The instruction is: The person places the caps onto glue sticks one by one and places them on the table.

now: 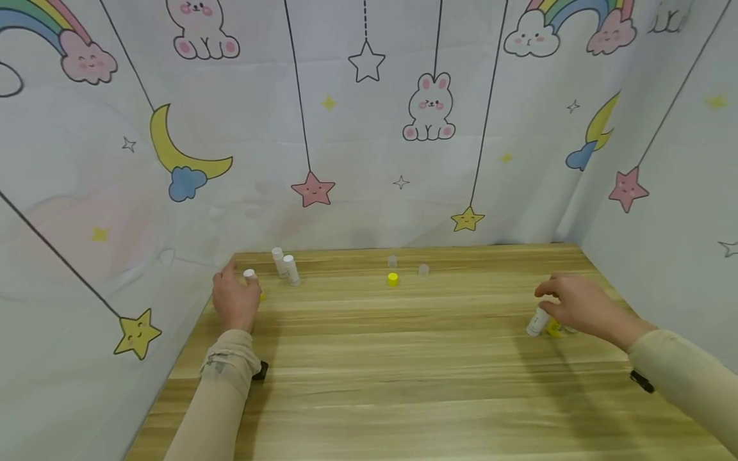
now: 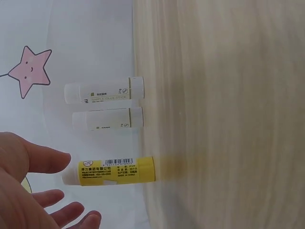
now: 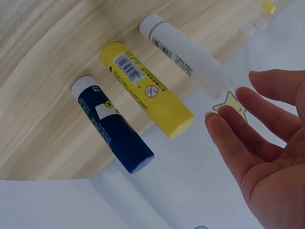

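At the left side of the table my left hand (image 1: 236, 298) reaches around the top of a standing yellow glue stick (image 2: 119, 171) with a white upper end. Its thumb (image 2: 52, 160) is right at that white end, the other fingers spread below it in the left wrist view. Beside it stand two white glue sticks (image 2: 106, 90). On the right, my right hand (image 1: 582, 307) hovers with loosely bent fingers (image 3: 226, 136) near the top of another white glue stick (image 3: 186, 52). Next to that one stand a capped yellow glue stick (image 3: 143, 88) and a dark blue glue stick (image 3: 112, 124).
A small yellow cap (image 1: 393, 280) and two translucent caps (image 1: 423, 270) lie toward the back middle of the wooden table (image 1: 392, 365). A white curtain (image 1: 369, 141) printed with stars and rabbits rises directly behind the table and along both sides.
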`<state>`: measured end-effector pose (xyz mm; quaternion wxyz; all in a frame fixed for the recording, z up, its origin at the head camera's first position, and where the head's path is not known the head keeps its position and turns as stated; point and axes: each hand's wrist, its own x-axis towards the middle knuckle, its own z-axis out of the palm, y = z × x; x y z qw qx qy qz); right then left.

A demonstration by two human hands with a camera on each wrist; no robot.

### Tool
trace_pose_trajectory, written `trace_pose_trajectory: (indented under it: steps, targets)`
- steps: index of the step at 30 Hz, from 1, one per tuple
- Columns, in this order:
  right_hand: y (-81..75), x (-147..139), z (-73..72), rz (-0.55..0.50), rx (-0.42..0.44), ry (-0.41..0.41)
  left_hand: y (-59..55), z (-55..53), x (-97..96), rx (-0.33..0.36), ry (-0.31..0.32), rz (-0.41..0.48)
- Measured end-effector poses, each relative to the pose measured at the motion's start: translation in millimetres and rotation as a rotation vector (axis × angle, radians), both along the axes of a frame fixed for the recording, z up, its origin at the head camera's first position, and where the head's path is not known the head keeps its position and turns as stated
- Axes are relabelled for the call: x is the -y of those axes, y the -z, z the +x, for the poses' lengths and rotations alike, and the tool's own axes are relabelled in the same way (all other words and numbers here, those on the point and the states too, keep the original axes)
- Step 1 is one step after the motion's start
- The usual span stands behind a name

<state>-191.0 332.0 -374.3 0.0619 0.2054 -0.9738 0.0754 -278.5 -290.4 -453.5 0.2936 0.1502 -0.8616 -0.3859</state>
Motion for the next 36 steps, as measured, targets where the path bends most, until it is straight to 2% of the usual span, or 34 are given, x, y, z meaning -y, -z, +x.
trace_pose_trajectory:
  steps: [3, 9, 15, 19, 28, 36]
  targets:
    - [-5.8, -1.4, 1.4, 0.001, -0.022, 0.005, 5.0, -3.4, -0.9, -0.027, -0.002, 0.005]
    - [-16.2, -2.9, 2.6, 0.019, -0.081, 0.018, 13.7, -6.5, -2.8, -0.074, -0.010, 0.104]
    - [-26.6, -2.3, 5.7, 0.026, -0.123, 0.036, 22.4, -9.3, -1.9, -0.041, -0.041, 0.179]
    - [-30.5, -2.0, 9.1, 0.029, -0.140, 0.035, 23.6, -11.0, -2.3, -0.030, -0.044, 0.213]
    - [-26.9, 1.7, 9.8, 0.014, -0.145, 0.019, 26.4, -14.2, 1.6, 0.045, -0.027, 0.234]
    - [-27.7, 7.3, 8.1, 0.017, -0.139, 0.033, 25.7, -13.8, 1.9, 0.050, -0.031, 0.250]
